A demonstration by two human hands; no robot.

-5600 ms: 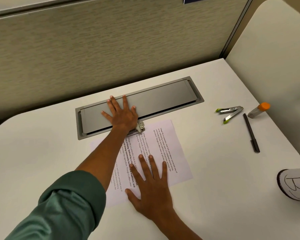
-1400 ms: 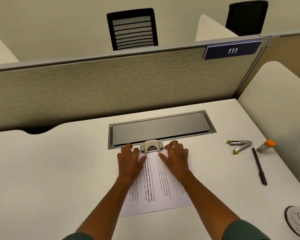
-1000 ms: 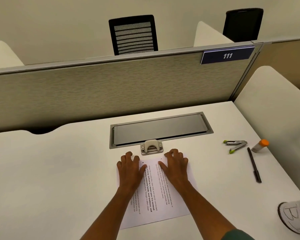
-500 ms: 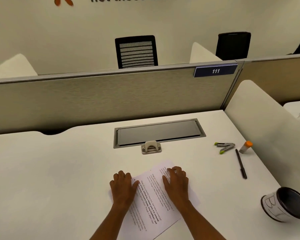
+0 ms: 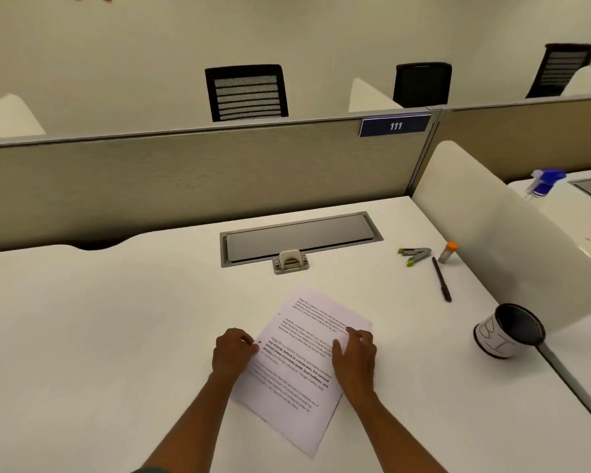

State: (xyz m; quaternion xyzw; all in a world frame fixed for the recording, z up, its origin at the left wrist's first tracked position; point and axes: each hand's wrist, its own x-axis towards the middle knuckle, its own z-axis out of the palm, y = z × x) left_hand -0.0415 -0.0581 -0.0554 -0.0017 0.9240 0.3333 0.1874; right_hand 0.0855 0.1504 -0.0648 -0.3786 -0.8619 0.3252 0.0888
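Risk: the white printed paper sheet (image 5: 301, 363), lying askew on the near white tabletop (image 5: 116, 336), may crease or skid if you pull unevenly. Your left hand (image 5: 234, 353) has its fingers curled, pinching the sheet's left edge. Your right hand (image 5: 354, 353) curls its fingers over the right edge, thumb on top. The beige hole punch (image 5: 290, 262) sits well apart, farther back.

Matt white paper sheet (image 5: 301, 363) on smooth desk (image 5: 116, 319); metal hole punch (image 5: 290, 262).
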